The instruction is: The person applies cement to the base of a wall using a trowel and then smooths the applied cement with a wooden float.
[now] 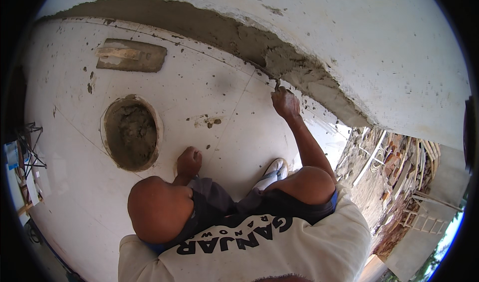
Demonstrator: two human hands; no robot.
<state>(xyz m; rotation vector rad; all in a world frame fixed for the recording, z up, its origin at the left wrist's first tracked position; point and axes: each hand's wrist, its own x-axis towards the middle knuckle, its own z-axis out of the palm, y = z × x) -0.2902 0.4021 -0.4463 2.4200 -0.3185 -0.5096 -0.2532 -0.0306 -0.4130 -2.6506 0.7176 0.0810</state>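
Observation:
My right hand (286, 103) is closed round the handle of what looks like a small trowel (277, 85), mud-coated, with only a narrow part showing. Its tip meets the lower edge of the wet mortar strip (294, 70), right where the wall foot joins the floor. Close to my left knee, my left hand (189, 161) is curled into a fist, and nothing shows in it. Left of that fist stands a round bucket (103, 135) with grey mortar (133, 130) inside. A flat rectangular float (149, 57) with a wooden handle lies on the floor beyond the bucket.
The white wall (399, 57) rises along the far and right side. Mortar crumbs (213, 122) dot the pale tiled floor (234, 142). Past the floor's right edge lies rubble with pipes and broken bricks (394, 165). A black metal frame (31, 145) stands at far left.

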